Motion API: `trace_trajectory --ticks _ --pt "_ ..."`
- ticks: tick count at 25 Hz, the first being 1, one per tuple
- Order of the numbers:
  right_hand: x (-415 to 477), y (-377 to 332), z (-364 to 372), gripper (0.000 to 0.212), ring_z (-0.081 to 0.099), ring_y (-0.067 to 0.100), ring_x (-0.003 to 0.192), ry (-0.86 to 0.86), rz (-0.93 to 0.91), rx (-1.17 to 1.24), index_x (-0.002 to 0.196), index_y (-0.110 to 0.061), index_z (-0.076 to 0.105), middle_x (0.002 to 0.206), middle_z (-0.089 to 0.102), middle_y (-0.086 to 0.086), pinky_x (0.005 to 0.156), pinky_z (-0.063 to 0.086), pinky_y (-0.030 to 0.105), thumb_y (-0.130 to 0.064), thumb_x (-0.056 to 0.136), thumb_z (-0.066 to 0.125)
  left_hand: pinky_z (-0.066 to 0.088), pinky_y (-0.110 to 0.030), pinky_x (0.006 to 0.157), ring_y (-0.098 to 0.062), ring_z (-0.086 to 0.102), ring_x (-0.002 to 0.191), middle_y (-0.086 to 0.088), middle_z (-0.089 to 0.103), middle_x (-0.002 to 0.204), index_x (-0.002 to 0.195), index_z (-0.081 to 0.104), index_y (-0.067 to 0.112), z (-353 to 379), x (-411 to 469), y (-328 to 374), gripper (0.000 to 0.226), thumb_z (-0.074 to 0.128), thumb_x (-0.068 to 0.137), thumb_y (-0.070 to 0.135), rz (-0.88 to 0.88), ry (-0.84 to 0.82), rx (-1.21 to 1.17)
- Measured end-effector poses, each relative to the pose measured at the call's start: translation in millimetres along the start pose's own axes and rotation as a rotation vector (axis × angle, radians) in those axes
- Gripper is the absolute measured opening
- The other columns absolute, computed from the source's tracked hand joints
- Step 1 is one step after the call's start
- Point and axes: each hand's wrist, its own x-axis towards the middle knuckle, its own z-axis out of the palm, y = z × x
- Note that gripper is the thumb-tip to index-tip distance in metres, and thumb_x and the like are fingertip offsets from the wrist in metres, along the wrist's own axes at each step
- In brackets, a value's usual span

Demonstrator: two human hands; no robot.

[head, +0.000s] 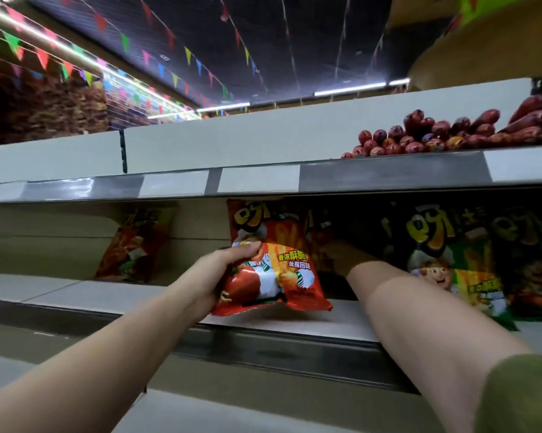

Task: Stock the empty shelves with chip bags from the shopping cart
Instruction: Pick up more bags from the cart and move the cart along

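Note:
My left hand (222, 273) grips a red chip bag (282, 276) by its left edge and holds it just above the front of the middle shelf (325, 320). Behind it a second red bag (263, 223) stands upright against the shelf back. My right hand (341, 257) reaches deep into the shelf behind the red bags; its fingers are in shadow and I cannot tell what they touch. Green chip bags (450, 257) fill the shelf to the right. Another red bag (135, 245) leans alone at the left.
The upper shelf (263, 179) carries a heap of red wrapped snacks (450, 132) at the right; its left part is bare. A lower shelf edge (263, 351) runs under my arms. Coloured pennants hang from the dark ceiling.

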Motion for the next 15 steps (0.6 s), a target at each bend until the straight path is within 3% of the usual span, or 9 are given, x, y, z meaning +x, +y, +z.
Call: trace_trajectory --ticks 1,2,3,4,6,8,10,12,15 --pt "-1 -1 -1 0.019 0.059 0.002 0.043 -0.004 0.034 0.036 0.086 0.005 0.056 0.064 0.071 0.011 0.046 0.048 0.012 -0.003 0.097 0.043 0.056 -0.034 0.079 -0.028 0.070 0.089 -0.016 0.072 0.101 0.110 0.065 0.004 4 4 -1 0.055 0.073 0.061 0.030 0.006 -0.010 0.010" --pt "-2 -2 -3 0.026 0.060 0.001 0.044 0.001 0.081 0.064 0.078 0.006 0.053 0.053 0.067 0.007 0.045 0.047 0.012 -0.001 0.098 0.039 0.055 -0.034 0.081 -0.028 0.069 0.092 -0.015 0.072 0.102 0.110 0.065 0.005 6 10 -3 0.055 0.073 0.060 0.027 0.020 -0.021 0.023" --pt "-8 -7 -3 0.027 0.068 0.004 0.063 0.036 0.064 0.024 0.087 0.013 0.055 0.066 0.070 0.015 0.057 0.050 0.013 -0.001 0.100 0.036 0.054 -0.035 0.084 -0.028 0.069 0.096 -0.015 0.072 0.103 0.112 0.064 0.005 9 16 -5 0.056 0.074 0.060 0.023 0.027 -0.031 0.033" --pt "-17 -15 -5 0.029 0.067 0.013 0.096 0.137 0.046 0.000 0.109 0.016 0.053 0.099 0.069 0.022 0.080 0.048 0.018 -0.002 0.101 0.032 0.053 -0.036 0.086 -0.029 0.068 0.097 -0.015 0.072 0.104 0.115 0.063 0.005 11 24 -7 0.055 0.074 0.063 0.018 0.030 -0.032 0.045" --pt "-31 -27 -9 0.036 0.046 0.031 0.127 0.255 -0.070 -0.084 0.131 0.008 0.044 0.137 0.047 0.023 0.103 0.034 0.031 -0.005 0.101 0.028 0.057 -0.033 0.077 -0.027 0.068 0.091 -0.015 0.071 0.102 0.119 0.061 0.004 17 38 -9 0.044 0.068 0.075 0.004 0.016 -0.016 0.045" --pt "-48 -29 -5 0.042 0.046 0.033 0.125 0.292 -0.131 0.029 0.132 0.003 0.046 0.137 0.048 0.019 0.103 0.035 0.036 -0.023 0.102 0.034 0.058 -0.025 0.064 -0.022 0.067 0.086 -0.013 0.069 0.105 0.120 0.060 0.008 26 49 -11 0.034 0.057 0.087 -0.002 0.014 -0.034 0.038" --pt "-51 -16 1 0.059 0.045 0.031 0.127 0.258 -0.171 -0.085 0.139 -0.010 0.040 0.140 0.046 0.012 0.104 0.035 0.036 -0.048 0.095 0.041 0.057 -0.031 0.081 -0.024 0.065 0.100 -0.012 0.066 0.117 0.124 0.057 0.011 32 62 -15 0.034 0.055 0.091 0.003 0.043 -0.114 0.057" --pt "-48 -2 2 0.068 0.042 0.030 0.130 0.191 -0.155 -0.201 0.143 -0.013 0.031 0.144 0.041 0.010 0.107 0.035 0.037 -0.047 0.089 0.055 0.047 -0.044 0.101 -0.029 0.060 0.114 -0.014 0.063 0.123 0.128 0.054 0.010 39 74 -19 0.037 0.056 0.091 0.007 0.041 -0.183 0.090" --pt "-27 5 -1 0.075 0.034 0.034 0.135 0.210 -0.068 -0.220 0.146 -0.013 0.019 0.149 0.031 0.014 0.109 0.034 0.045 -0.039 0.088 0.060 0.044 -0.047 0.102 -0.029 0.060 0.113 -0.012 0.065 0.120 0.125 0.054 0.011 47 85 -20 0.036 0.058 0.090 0.009 0.031 -0.173 0.153"
